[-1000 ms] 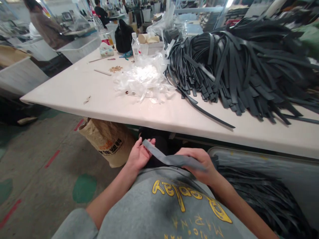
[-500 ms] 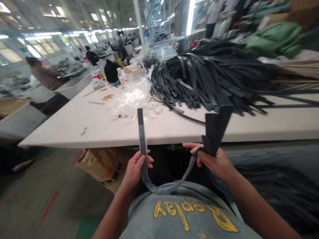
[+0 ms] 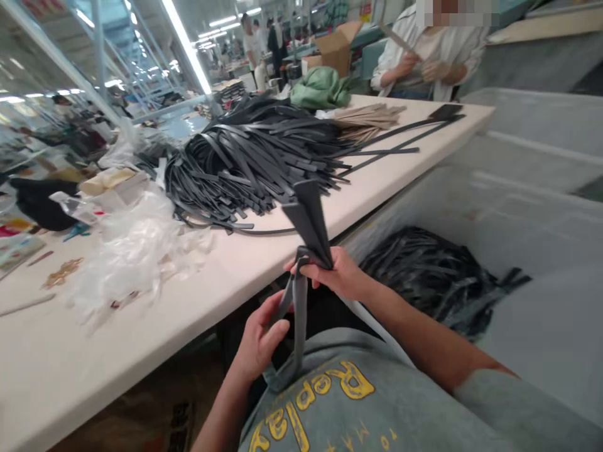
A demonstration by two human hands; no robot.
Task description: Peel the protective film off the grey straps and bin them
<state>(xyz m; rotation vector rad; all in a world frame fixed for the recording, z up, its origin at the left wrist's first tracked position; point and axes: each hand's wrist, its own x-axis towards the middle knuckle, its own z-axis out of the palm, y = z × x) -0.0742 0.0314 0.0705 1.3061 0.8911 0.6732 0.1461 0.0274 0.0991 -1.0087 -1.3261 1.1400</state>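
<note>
A dark grey strap [image 3: 308, 223] is folded into a bundle whose ends stick up above my right hand [image 3: 336, 276], which is closed round it just below the table edge. A loop of the same strap hangs down onto my grey shirt. My left hand [image 3: 261, 339] is lower and to the left, its fingers pinched on that hanging loop. Behind the hands, a big pile of black straps [image 3: 245, 163] lies on the white table [image 3: 226, 276].
A grey bin [image 3: 518, 207] at my right holds more black straps [image 3: 424, 276]. Crumpled clear plastic [image 3: 136, 251] lies on the table at left, tan strips [image 3: 367, 116] and a green bag [image 3: 323, 88] farther back. A person in white [image 3: 433, 56] sits at the far end.
The view has swung to the right. My left hand has dropped from holding one strap end upright to pinching the loop, and my right hand has gathered the folded strap ends closer to it.
</note>
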